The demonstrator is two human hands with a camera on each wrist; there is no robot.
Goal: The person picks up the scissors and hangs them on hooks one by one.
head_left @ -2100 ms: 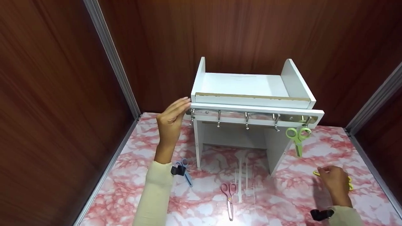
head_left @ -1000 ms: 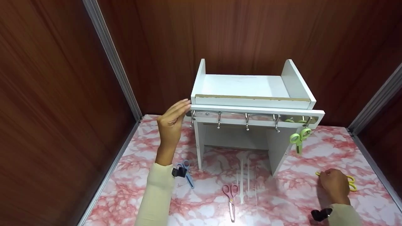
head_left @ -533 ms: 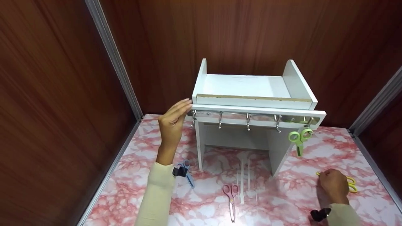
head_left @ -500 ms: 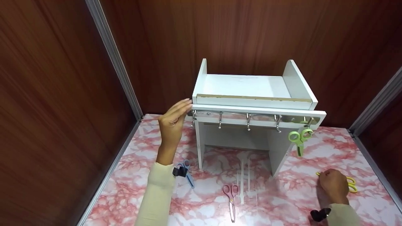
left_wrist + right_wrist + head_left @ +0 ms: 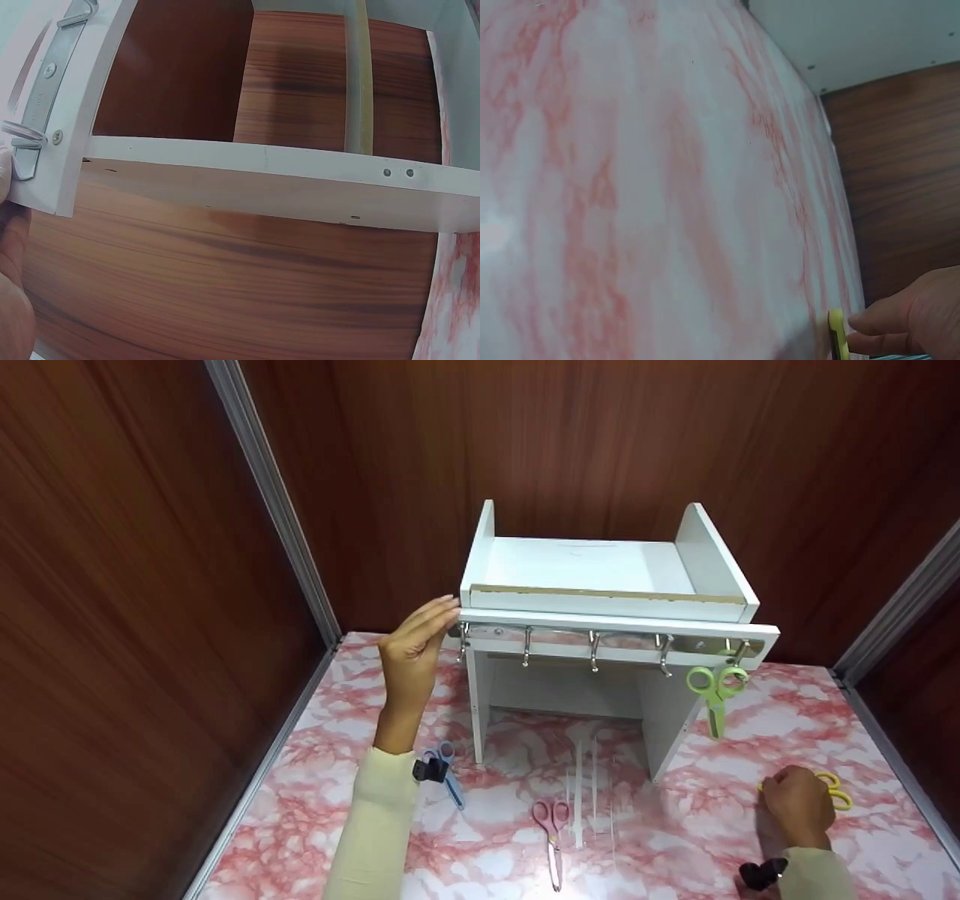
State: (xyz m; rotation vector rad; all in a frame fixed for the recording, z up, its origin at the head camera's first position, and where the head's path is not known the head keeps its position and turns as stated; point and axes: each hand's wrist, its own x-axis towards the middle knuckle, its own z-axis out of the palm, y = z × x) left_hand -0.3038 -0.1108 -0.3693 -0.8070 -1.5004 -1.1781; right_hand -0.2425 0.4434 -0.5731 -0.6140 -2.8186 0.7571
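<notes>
In the head view my left hand [image 5: 411,649] holds the left end of a white board with a row of metal hooks, the hook rail [image 5: 622,622]. The left wrist view shows a digit on the rail's front [image 5: 45,150] and others behind it. Green scissors [image 5: 717,714] hang by a handle from the rightmost hook. Low on the right, my right hand [image 5: 799,802] grips yellow scissors [image 5: 835,790] near the table. Their handles stick out to the right of it, and the hand hides most of the blades. A yellow tip [image 5: 838,334] shows in the right wrist view.
The rail runs along the front of a white shelf unit [image 5: 585,564] on a pink marbled table [image 5: 300,810]. Blue scissors [image 5: 453,791] lie left, pink scissors [image 5: 553,840] centre front. Pale thin strips [image 5: 578,802] are beside them. Brown wood-grain walls [image 5: 585,435] enclose the table.
The yellow scissors have turned a little in my right hand, their handles slightly higher now. The green scissors have swung slightly on the hook. My left hand stays at the rail.
</notes>
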